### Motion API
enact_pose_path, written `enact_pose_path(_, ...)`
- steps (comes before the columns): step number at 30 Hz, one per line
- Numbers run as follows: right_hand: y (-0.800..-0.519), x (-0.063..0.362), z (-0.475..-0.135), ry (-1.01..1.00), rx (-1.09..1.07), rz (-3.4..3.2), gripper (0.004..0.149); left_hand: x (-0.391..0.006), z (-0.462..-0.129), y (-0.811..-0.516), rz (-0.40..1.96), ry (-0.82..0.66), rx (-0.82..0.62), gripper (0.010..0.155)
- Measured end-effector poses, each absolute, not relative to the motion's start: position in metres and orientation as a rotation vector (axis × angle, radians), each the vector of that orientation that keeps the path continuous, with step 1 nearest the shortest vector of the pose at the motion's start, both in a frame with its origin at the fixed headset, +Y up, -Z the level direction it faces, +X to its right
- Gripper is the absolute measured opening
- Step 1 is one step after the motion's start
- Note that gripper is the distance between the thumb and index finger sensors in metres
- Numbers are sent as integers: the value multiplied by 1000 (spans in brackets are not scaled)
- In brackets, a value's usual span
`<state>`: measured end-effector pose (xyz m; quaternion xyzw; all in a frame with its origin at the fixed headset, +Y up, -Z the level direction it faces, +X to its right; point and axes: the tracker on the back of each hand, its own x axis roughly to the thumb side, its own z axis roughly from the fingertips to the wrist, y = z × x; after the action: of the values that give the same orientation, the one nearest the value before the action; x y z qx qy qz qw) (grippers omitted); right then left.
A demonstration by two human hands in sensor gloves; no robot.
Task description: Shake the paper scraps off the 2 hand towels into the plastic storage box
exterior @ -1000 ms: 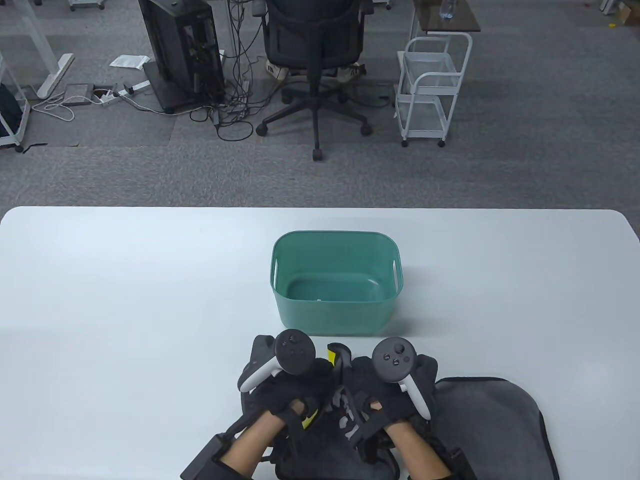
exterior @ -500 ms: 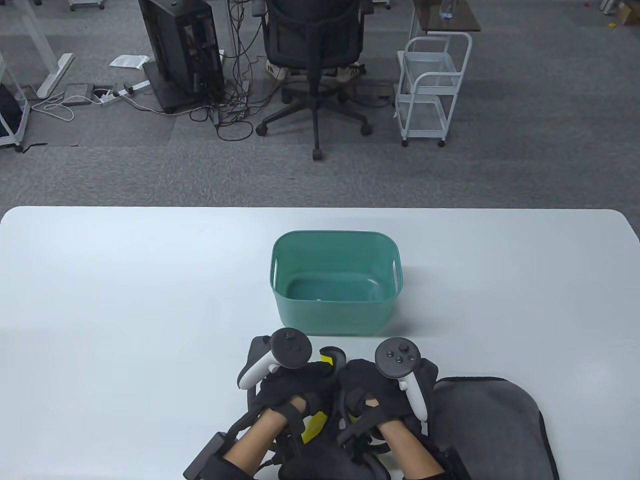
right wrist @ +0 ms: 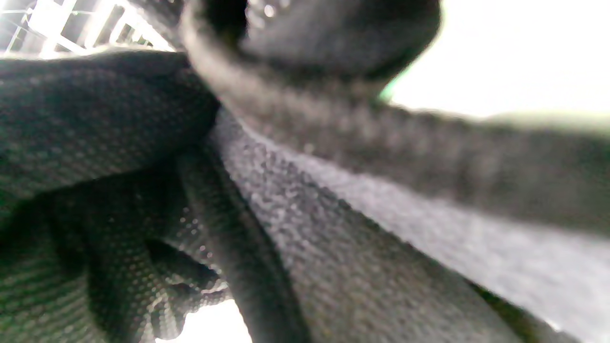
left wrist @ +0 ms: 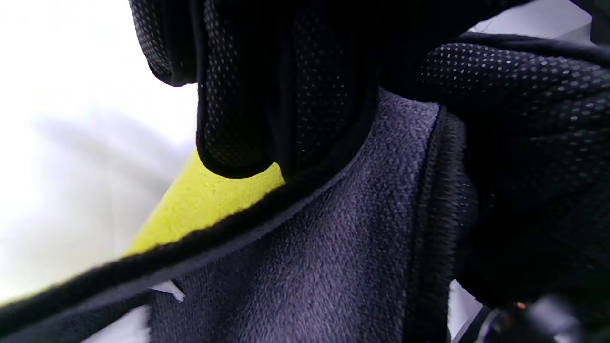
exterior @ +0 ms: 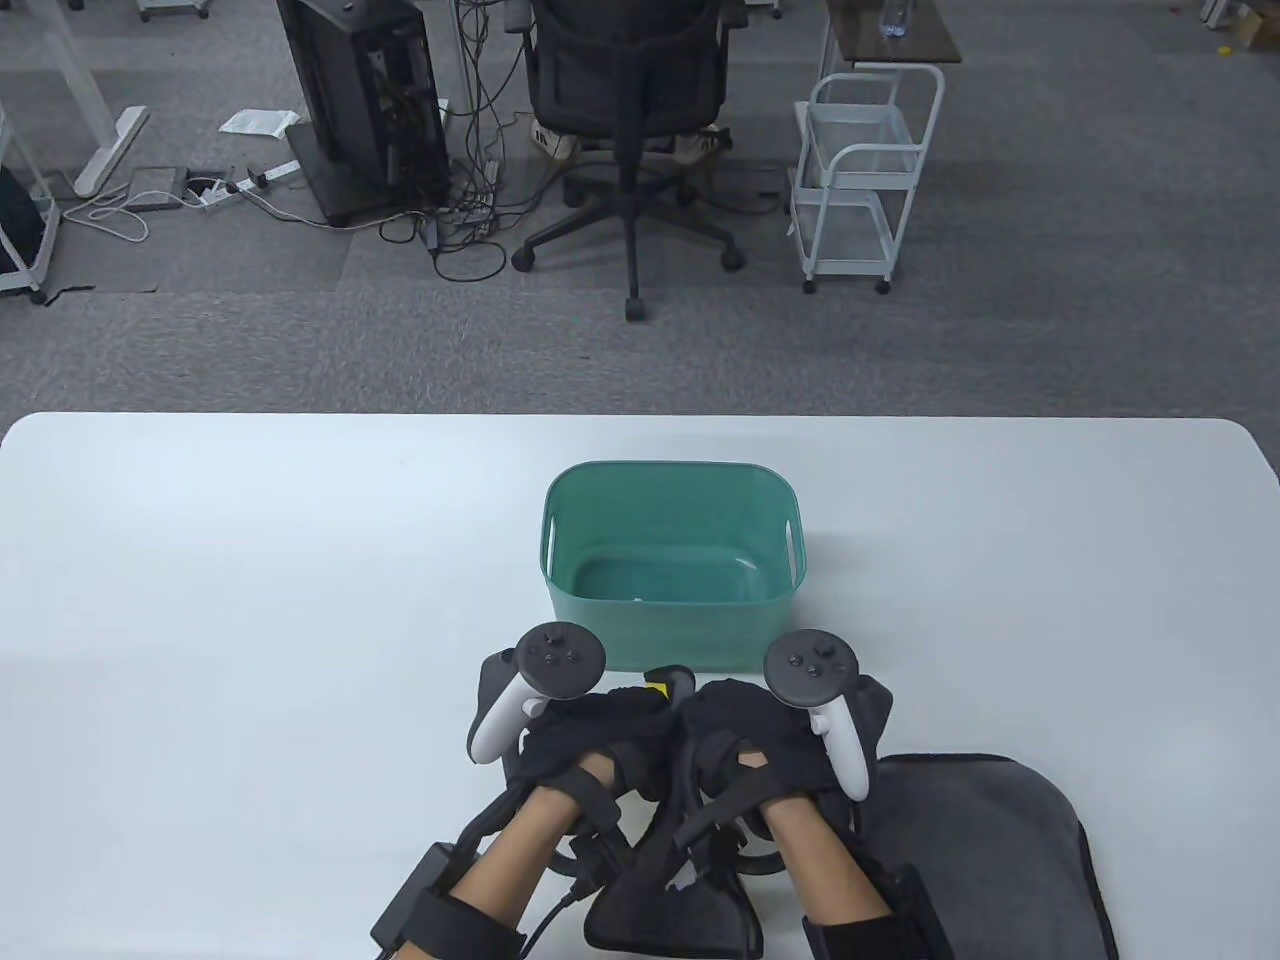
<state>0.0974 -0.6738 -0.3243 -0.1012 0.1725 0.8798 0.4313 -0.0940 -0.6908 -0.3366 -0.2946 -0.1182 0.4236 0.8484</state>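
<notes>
A teal plastic storage box (exterior: 670, 620) stands open at the table's middle, a tiny white fleck on its floor. Just in front of it my left hand (exterior: 592, 728) and right hand (exterior: 748, 728) each grip the top edge of a dark grey hand towel (exterior: 672, 912) with a yellow underside (exterior: 657, 688); it hangs down between my forearms. In the left wrist view my fingers (left wrist: 267, 95) pinch the towel (left wrist: 333, 267) at its hem, and a white paper scrap (left wrist: 167, 288) clings low on it. The right wrist view has fingers (right wrist: 95, 143) curled on the towel (right wrist: 381, 238). A second grey towel (exterior: 985, 850) lies flat at the right.
The white table (exterior: 250, 600) runs wide to the left and right of the box. Beyond its far edge are an office chair (exterior: 630, 120), a white cart (exterior: 865, 170) and a computer tower (exterior: 365, 100) on grey carpet.
Both hands have risen and moved forward toward the box, lifting the towel off the table; its lower part now hangs free between my forearms.
</notes>
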Motion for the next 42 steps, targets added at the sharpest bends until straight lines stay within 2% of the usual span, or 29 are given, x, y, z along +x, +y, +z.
enact_pose_path(6,-655,95,-340,505,-255,2152,42,-98,-346,-671,929,-202,-611,46)
enact_pose_path(12,-624,94,-356,517,-248,2149,42,-100,-360,-643,966,-195,-595,46)
enact_pose_path(30,-519,103,-408,446,-180,2015,42,-96,-407,-522,962,-171,-450,46)
enact_pose_path(36,-508,104,-429,431,-181,1878,42,-101,-424,-501,999,-127,-416,46)
enact_pose_path(42,-507,107,-447,352,-189,1778,42,-103,-440,-496,1051,-121,-364,46)
